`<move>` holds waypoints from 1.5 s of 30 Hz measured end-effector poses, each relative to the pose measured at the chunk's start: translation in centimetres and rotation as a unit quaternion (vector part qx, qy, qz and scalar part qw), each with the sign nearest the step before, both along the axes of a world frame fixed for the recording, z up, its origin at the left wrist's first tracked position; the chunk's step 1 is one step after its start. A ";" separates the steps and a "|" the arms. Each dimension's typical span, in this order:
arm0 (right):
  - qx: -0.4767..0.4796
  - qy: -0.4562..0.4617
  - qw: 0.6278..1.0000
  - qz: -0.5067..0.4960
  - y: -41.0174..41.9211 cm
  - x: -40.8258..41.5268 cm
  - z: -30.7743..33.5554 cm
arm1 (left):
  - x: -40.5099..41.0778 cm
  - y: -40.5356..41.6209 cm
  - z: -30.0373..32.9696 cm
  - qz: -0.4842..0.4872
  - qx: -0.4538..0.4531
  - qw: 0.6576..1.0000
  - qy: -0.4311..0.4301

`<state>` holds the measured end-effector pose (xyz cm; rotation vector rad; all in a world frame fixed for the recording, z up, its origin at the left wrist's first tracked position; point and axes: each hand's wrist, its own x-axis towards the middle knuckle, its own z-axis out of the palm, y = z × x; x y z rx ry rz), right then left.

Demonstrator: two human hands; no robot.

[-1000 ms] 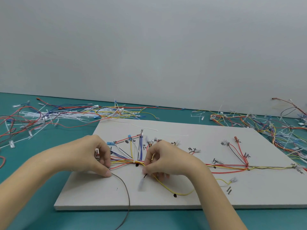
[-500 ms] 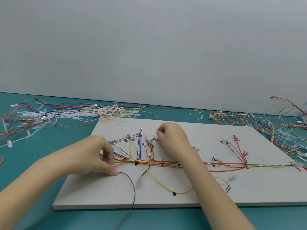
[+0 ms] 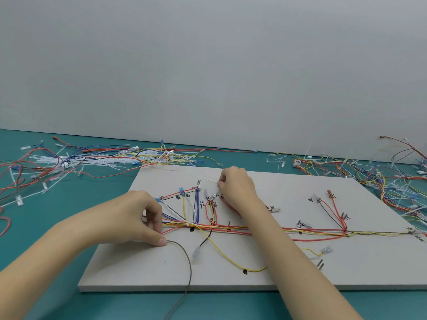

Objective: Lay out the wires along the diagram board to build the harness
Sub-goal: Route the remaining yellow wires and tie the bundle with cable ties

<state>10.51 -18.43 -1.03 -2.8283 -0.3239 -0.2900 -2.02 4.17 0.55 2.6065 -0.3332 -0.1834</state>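
White foam board point(image 3: 288, 269) lay flat on a teal table point(image 3: 57, 227), and it had little black marks and labels written on it. Many wires point(image 3: 265, 229) ran across the middle of the board in one long bunch, red and yellow and blue, from 9 o'clock over to 3 o'clock. Short ends went up from the bunch toward 12 o'clock, some with small blue or clear plugs on them.

At the 9 o'clock end of the bunch sat the left hand point(image 3: 136, 218). Its fingers were curled, and the thumb and first finger pinched a brown wire point(image 3: 188, 271) against the board. That wire bent down toward 6 o'clock and went off the near edge of the board.

Up near 12 o'clock was the right hand point(image 3: 238, 185), with its fingers curled too. It pinched the end of a thin white cable tie point(image 3: 203, 178) (it looked like a skinny white stick), which pointed off toward 10 o'clock.

One yellow wire point(image 3: 231, 262) looped down toward 6 o'clock and passed under the right arm.

Big messy heaps of loose wires point(image 3: 69, 162) and white ties lay on the table at 10 o'clock, and more loose wires point(image 3: 369, 176) lay at 2 o'clock.
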 end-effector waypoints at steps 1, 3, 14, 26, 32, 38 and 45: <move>-0.004 -0.003 1.000 0.002 0.1 0.0 0.1 | 0.0 0.0 0.0 -0.001 -0.002 1.000 0.002; -0.003 0.002 1.000 0.004 0.1 0.0 0.1 | 0.0 0.1 0.0 -0.005 -0.005 1.000 0.008; 0.413 0.128 0.901 0.043 -3.8 -2.5 1.5 | 0.5 -2.7 -0.2 0.073 -0.202 0.955 -0.204; 0.290 0.229 0.927 0.070 -8.1 -5.0 3.2 | 2.4 -6.4 -1.3 0.035 -0.124 0.989 -0.078; 0.230 0.306 0.921 0.068 -10.6 -5.7 4.0 | 3.7 -6.6 -1.2 0.079 -0.239 0.968 -0.022; 0.217 0.323 0.920 0.049 -10.5 -5.6 3.9 | 4.6 -5.8 -0.7 0.029 -0.143 0.989 0.034; 0.234 0.331 0.911 0.072 -8.5 -5.4 2.8 | 4.5 -6.6 -1.3 0.044 -0.159 0.986 0.028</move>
